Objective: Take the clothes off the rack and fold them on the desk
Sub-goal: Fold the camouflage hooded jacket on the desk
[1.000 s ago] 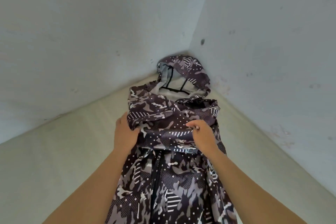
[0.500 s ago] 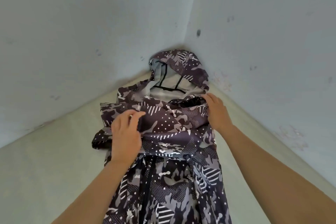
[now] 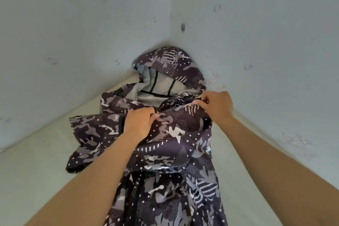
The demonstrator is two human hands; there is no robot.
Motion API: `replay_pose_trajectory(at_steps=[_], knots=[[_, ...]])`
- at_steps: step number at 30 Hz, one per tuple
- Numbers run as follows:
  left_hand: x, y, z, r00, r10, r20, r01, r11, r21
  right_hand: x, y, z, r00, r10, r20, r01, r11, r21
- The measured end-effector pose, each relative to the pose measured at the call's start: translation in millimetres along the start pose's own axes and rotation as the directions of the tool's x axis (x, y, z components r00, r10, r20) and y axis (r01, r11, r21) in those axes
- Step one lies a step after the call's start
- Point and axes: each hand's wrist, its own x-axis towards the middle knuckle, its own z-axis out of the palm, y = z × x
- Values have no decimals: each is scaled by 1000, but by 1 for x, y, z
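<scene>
Both hands pinch the camouflage hooded jacket [image 3: 165,152] on the desk [image 3: 36,170] — left hand [image 3: 138,123] at 9 o'clock, right hand [image 3: 216,105] at 2 o'clock.

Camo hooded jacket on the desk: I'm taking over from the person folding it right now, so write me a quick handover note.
Left hand grips bunched fabric on the chest of the jacket. Right hand pinches fabric at the shoulder, beside the hood.
The jacket lies front up on the desk, hood in the wall corner, hem toward you.
Done: off the rack, laid out, upper part gathered across the chest.
Left: finish the fold and deal with the hood. The rack is not in view.
</scene>
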Motion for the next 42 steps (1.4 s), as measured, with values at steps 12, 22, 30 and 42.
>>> replay_pose_trajectory(at_steps=[12, 22, 30, 42], knots=[[61, 101, 25, 942, 162, 293, -57, 940, -338, -135, -21, 28, 849, 332, 412, -526, 459, 716], [80, 84, 40, 984, -154, 85, 175, 813, -556, -225, -23, 56, 734, 549, 400, -670, 486, 561], [20, 65, 36, 982, 116, -150, -155, 946, -284, -254, -28, 14, 754, 327, 570, -657, 376, 654], [-103, -2, 52, 878, 301, 372, -407, 878, 250, -336, -62, 6, 811, 507, 291, -562, 813, 149]])
